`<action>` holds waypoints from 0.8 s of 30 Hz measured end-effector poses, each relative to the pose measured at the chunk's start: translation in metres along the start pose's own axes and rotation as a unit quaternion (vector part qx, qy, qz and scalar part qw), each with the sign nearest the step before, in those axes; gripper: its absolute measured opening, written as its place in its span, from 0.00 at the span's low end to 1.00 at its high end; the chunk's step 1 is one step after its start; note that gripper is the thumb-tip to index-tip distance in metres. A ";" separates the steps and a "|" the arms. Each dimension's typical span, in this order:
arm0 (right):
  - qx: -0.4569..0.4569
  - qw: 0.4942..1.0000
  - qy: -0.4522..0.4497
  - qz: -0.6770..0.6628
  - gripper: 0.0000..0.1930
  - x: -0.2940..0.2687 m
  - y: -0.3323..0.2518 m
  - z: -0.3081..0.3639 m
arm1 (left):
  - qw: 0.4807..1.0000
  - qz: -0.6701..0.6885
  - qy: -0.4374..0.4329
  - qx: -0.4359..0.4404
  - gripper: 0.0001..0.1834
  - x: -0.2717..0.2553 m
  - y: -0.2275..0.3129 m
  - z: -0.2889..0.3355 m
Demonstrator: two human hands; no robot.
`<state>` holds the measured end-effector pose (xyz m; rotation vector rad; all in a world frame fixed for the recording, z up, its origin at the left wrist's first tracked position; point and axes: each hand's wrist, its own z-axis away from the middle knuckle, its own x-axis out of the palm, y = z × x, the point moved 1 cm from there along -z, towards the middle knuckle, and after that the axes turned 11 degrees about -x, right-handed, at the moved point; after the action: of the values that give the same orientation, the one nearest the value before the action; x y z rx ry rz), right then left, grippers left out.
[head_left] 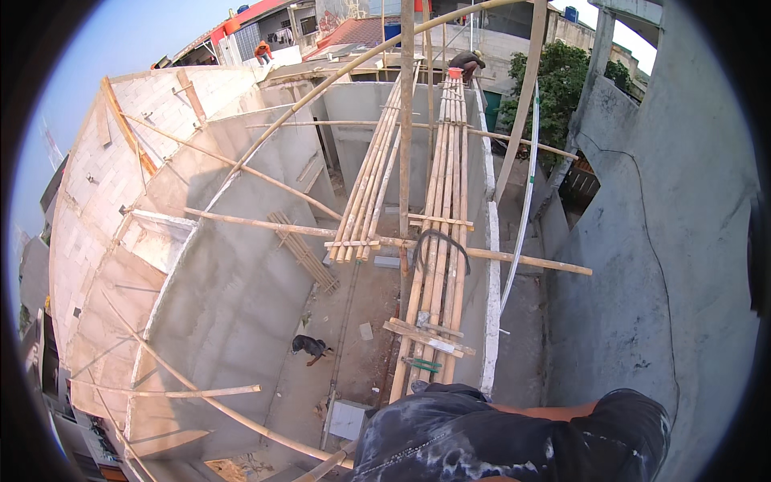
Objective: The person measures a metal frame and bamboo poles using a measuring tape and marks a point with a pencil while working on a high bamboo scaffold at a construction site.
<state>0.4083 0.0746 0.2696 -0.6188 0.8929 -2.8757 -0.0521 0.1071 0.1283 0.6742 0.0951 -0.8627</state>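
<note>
1. Nearest item: dark, white-smeared clothing (434,438) of the wearer occupies the lower edge, with a strip of bare limb (554,412) crossing it.
2. Hands: both hands lie outside my view. I cannot tell how far the fingers are open or whether they hold anything.
3. Main item: the bamboo walkway (438,273) emerges just ahead of the clothing and runs away from me, beside the pale-topped wall (491,301) on its right.
4. Fittings: short planks (424,336) lie across its near portion; a green binding (423,365) sits just nearer me. Farther along, a dark loop (463,251) arches over the poles.
5. Adjacent parts: a second bamboo bundle (365,205) lies to the left; an upright pole (405,136) stands between both.
6. Far end: a co-worker (464,62) crouches near a red container (455,72).
7. Markings: one plank bears a pale patch (442,345), too small for me to identify as a label.
</note>
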 end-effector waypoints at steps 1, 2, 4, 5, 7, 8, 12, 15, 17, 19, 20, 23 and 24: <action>-0.007 1.000 -0.005 -0.004 0.37 0.002 -0.001 -0.005 | 1.000 0.003 0.006 -0.008 0.26 -0.003 -0.010 0.006; -0.010 1.000 -0.009 -0.006 0.37 0.002 -0.001 -0.009 | 1.000 0.006 0.008 -0.013 0.26 -0.004 -0.020 0.011; -0.019 0.999 0.000 -0.032 0.36 0.000 0.002 -0.008 | 1.000 -0.001 0.003 -0.022 0.27 -0.006 -0.031 0.008; -0.024 0.999 -0.003 -0.045 0.36 0.002 0.003 -0.011 | 0.999 0.002 0.009 -0.032 0.28 -0.008 -0.037 0.014; -0.037 0.997 -0.004 -0.061 0.35 0.006 0.004 -0.013 | 0.999 0.004 0.013 -0.048 0.29 -0.013 -0.048 0.020; -0.049 0.996 -0.002 -0.070 0.35 0.007 0.004 -0.015 | 0.999 0.003 0.014 -0.050 0.30 -0.013 -0.051 0.019; -0.067 0.989 0.023 -0.130 0.34 0.009 0.003 -0.019 | 0.998 0.003 0.011 -0.057 0.32 -0.015 -0.050 0.019; -0.057 0.984 0.051 -0.164 0.31 0.026 -0.010 -0.004 | 0.998 0.002 0.005 -0.061 0.34 -0.014 -0.047 0.023; -0.127 0.985 0.047 -0.111 0.31 0.033 -0.020 0.001 | 0.998 0.002 0.004 -0.061 0.35 -0.015 -0.044 0.023; -0.030 0.984 0.075 -0.158 0.31 0.027 -0.009 -0.013 | 0.998 -0.002 0.000 -0.061 0.36 -0.012 -0.042 0.024; 0.002 0.981 0.087 -0.176 0.31 0.020 0.000 -0.021 | 0.998 -0.002 -0.004 -0.061 0.36 -0.011 -0.040 0.023; 0.080 0.943 0.046 -0.319 0.31 0.018 0.019 -0.030 | 0.998 -0.004 -0.010 -0.058 0.38 -0.009 -0.038 0.022; -0.006 0.973 0.051 -0.224 0.31 0.040 -0.016 -0.001 | 0.998 -0.003 -0.010 -0.063 0.39 -0.010 -0.042 0.025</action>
<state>0.3717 0.0812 0.2924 -0.7673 0.8810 -3.3297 -0.0943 0.0796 0.1302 0.5481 0.1330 -0.8614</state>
